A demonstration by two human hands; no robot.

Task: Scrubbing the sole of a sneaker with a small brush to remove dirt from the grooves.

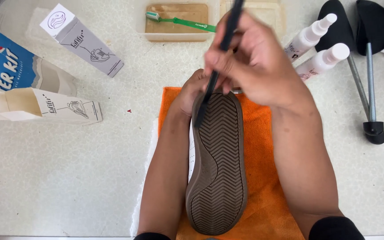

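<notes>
Left hand point(191, 91) clamps toe of white sneaker with brown ribbed rubber sole point(218, 164) upturned on orange cloth point(258, 133), steadying it; right hand point(254, 62) pinches slim black brush handle point(218, 62) against tread.

Bright even light, soft shadows, sharp focus

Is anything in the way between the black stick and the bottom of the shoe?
Nothing visible is. The right hand holds the black stick, and its lower end already lies on the shoe sole near the toe. The left hand grips the shoe from the side.
</notes>
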